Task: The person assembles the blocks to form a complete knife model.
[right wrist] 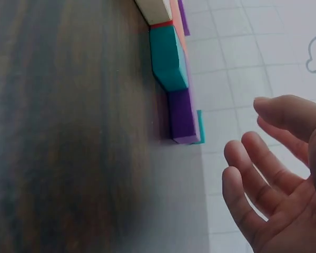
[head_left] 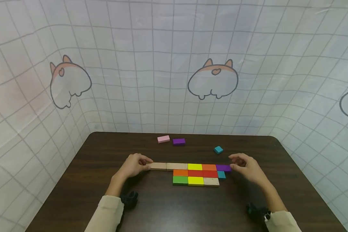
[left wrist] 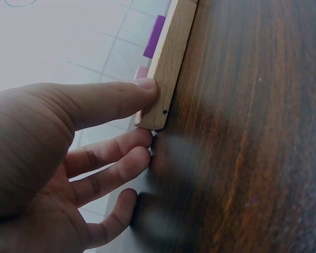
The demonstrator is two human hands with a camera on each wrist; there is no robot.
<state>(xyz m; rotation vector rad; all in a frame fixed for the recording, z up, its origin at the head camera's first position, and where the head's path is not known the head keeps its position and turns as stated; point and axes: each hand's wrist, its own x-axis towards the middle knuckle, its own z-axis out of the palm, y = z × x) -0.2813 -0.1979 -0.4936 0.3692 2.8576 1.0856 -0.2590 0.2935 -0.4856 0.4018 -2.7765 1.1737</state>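
Observation:
My left hand (head_left: 134, 165) pinches the left end of a plain wooden block (head_left: 158, 166). Its thumb (left wrist: 139, 89) lies against that block in the left wrist view, the index finger hidden from this side. A second plain block (head_left: 177, 166) continues the row, followed by a yellow (head_left: 195, 167), an orange (head_left: 209, 167) and a purple block (head_left: 223, 168). Just right of the purple end, my right hand (head_left: 249, 169) holds nothing, its fingers relaxed and apart from the block in the right wrist view.
Two shorter rows touch the long row's near side: orange, two reds (head_left: 195, 173) and a small blue block (head_left: 221, 175), then green (head_left: 180, 180), yellow and plain wood. Pink (head_left: 163, 139), purple (head_left: 178, 141) and blue (head_left: 218, 149) blocks lie farther back on the dark table (head_left: 168, 206).

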